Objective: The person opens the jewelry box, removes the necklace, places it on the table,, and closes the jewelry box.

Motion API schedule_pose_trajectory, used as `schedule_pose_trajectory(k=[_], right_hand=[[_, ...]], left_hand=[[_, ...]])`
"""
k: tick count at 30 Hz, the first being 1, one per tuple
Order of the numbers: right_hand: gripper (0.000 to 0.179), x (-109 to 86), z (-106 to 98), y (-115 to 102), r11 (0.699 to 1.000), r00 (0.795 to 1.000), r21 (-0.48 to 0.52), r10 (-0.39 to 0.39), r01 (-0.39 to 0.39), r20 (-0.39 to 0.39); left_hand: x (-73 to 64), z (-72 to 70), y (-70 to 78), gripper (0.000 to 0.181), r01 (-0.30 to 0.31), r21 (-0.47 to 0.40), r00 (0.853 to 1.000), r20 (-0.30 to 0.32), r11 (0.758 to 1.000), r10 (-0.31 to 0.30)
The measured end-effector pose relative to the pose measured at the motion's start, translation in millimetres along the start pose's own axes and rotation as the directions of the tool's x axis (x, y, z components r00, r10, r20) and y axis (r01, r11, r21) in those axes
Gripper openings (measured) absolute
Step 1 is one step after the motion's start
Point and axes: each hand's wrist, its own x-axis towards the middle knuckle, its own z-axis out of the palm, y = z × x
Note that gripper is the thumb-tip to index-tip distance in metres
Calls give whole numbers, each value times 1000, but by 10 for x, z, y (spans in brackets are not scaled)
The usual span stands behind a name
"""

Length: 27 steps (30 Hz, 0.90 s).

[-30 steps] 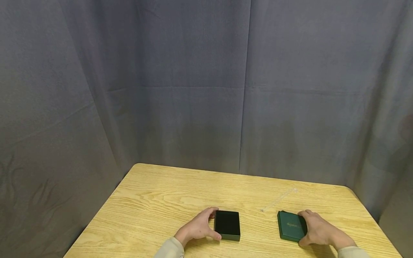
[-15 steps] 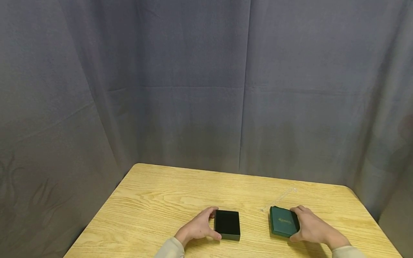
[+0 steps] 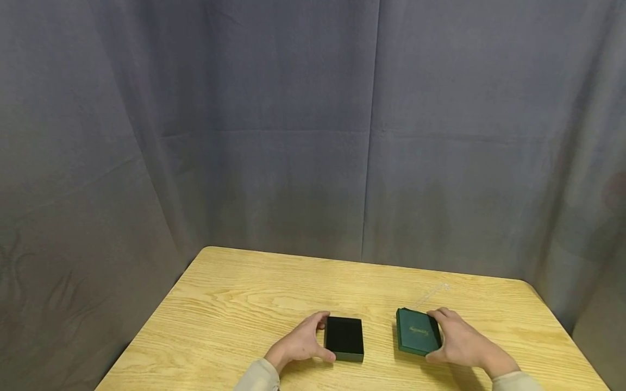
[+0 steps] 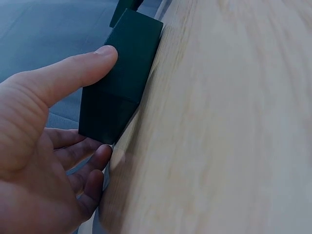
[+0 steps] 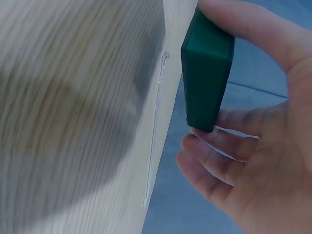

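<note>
In the head view my left hand [image 3: 301, 341] grips the left side of a small dark green box base [image 3: 344, 335], its black inside facing up, on the wooden table. The left wrist view has the thumb on the near side of this base [image 4: 129, 58] and the fingers at its far end. My right hand [image 3: 462, 343] holds a green box lid [image 3: 417, 330] with gold lettering by its near and far edges, tilted and raised over the table, as a shadow shows. Behind the lid lies a thin silvery chain [image 3: 430, 295], partly hidden by it in the head view.
The light wood table [image 3: 244, 293] ends at a far edge, with grey curtains [image 3: 293, 163] hanging behind and at both sides. In the right wrist view the chain [image 5: 157, 107] lies straight along the tabletop, apart from the lid.
My right hand has lifted the lid and carried it left and slightly away, toward the base, so that it now covers the chain's near end. The left hand and base have stayed put.
</note>
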Motion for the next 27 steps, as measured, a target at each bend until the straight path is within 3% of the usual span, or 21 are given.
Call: schedule_pose_trajectory(k=[9,27], right_hand=[[94,34,7,-139,999,999,-1,-33,33,-5],[99,138,7,-320,994,997,99,-52,47,50]], left_hand=[[-12,4,12,92,-5,7,1000,-1,1000,5],[-3,2,-13,94,-18,6,1000,7,1000,18]])
